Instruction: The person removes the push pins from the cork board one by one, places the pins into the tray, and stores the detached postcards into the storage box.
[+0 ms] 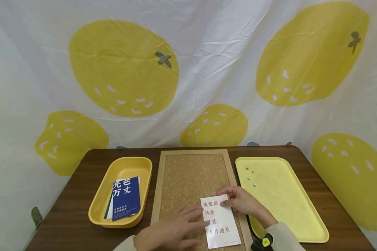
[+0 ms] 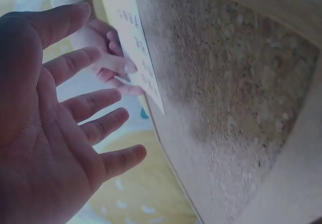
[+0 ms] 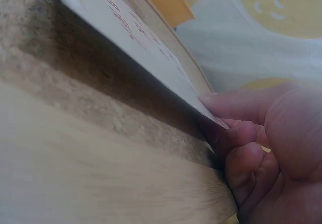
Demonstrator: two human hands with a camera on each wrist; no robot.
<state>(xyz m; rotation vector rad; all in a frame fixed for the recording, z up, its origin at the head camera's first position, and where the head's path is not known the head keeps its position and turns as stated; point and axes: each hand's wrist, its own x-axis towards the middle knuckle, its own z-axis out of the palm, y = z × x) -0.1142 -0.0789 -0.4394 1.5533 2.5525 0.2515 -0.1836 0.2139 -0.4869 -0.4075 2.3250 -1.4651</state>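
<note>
A white card (image 1: pixel 220 223) with red Chinese characters is over the lower right part of the cork board (image 1: pixel 188 174). My right hand (image 1: pixel 241 200) pinches its upper right edge between thumb and fingers. In the right wrist view the card (image 3: pixel 146 48) is tilted off the cork, with a dark shadow under it. My left hand (image 1: pixel 172 228) is spread at the card's left side, fingers nearly straight. The left wrist view shows this hand (image 2: pixel 65 108) with its palm bare and nothing held; whether its fingertips touch the card cannot be told.
Left of the board, a yellow basket (image 1: pixel 97 209) holds several cards, a dark blue one (image 1: pixel 126 200) on top. To the right lies a pale yellow tray (image 1: pixel 289 202) with several small metallic pins (image 1: pixel 249 179) near its upper left. A lemon-print curtain (image 1: pixel 188 69) hangs behind the brown table (image 1: pixel 69 205).
</note>
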